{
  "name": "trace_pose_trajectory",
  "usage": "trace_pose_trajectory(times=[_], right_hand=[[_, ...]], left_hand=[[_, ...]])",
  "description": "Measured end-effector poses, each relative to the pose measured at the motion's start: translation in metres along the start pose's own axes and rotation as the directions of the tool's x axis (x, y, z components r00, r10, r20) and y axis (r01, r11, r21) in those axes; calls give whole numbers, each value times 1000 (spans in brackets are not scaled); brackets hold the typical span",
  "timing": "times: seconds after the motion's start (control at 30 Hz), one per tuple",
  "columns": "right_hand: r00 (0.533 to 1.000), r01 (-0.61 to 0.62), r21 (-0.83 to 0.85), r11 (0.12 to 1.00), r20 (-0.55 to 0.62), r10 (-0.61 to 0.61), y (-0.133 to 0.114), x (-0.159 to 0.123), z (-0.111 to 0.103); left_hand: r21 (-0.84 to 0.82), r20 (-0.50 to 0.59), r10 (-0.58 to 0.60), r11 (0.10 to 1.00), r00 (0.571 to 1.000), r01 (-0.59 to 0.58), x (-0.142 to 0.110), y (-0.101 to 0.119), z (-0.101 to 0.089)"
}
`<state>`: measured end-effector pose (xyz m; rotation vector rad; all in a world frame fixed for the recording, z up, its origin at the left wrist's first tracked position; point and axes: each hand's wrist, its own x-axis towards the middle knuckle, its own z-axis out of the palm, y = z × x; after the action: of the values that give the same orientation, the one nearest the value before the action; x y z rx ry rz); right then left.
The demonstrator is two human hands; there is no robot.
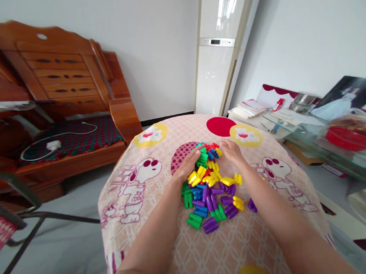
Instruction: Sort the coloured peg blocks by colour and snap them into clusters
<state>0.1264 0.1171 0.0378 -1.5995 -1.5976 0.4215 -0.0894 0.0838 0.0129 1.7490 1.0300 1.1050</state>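
Observation:
A loose heap of bullet-shaped plastic building blocks [209,177] in yellow, purple, green, blue and red lies on the patterned tablecloth [191,257]. Along the heap's far left side rests my left hand [188,163], its fingers stretched out beside green blocks [202,157]. My right hand [232,151] is on the far right side, fingers extended, near a yellow block [218,152] and red ones. Neither hand grips a block. Purple blocks [210,225] and green blocks [194,221] lie at the near end. A purple block [252,204] sits apart, beside my right forearm.
A wooden bench [63,82] with a white cable [53,145] stands at the left. Behind the table is a white floor-standing air conditioner [214,55]. At the right, a glass shelf [336,143] holds a red basin [350,138]. A metal-framed chair [22,215] is at lower left.

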Motion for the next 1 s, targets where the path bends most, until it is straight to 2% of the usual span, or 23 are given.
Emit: trace_pose_trajectory(times=[0.07,0.13,0.17,0.23,0.33,0.4,0.5,0.63,0.73,0.8,0.9,1.0], right_hand=[[996,4,29,1000,91,-7,10,8,10],[982,40,145,989,179,-66,11,8,20],[972,41,214,976,216,-89,10,6,24],[944,16,331,943,306,-123,2,1,29],[875,1,408,913,441,-198,-16,-14,23],[829,23,413,911,501,-248,-29,-27,12],[757,79,399,914,572,-315,-45,-51,-11],[673,313,307,899,597,-438,-55,-86,-42],[557,517,251,818,627,-545,-60,-118,-56],[496,619,189,762,658,-566,-61,-142,-57],[459,739,45,672,697,-551,-58,-174,-45],[472,810,-75,582,671,-571,-52,-186,-23]], left_hand=[[-88,107,69,994,992,-60,1,5,8],[-120,129,102,989,986,-87,4,7,13],[-114,92,93,990,991,-83,6,7,13],[-84,-66,46,995,997,-52,8,4,8],[-15,-317,-15,1000,948,11,9,-4,-10],[14,-352,-39,999,935,47,9,-12,-23],[40,-306,-69,996,950,85,10,-22,-31],[32,-294,-105,992,950,120,11,-29,-28],[-38,-307,-135,991,942,130,11,-30,-26],[-83,-312,-147,988,938,128,10,-29,-26],[-117,-324,-158,985,933,126,10,-29,-26],[-147,-336,-167,981,927,123,9,-29,-26]])
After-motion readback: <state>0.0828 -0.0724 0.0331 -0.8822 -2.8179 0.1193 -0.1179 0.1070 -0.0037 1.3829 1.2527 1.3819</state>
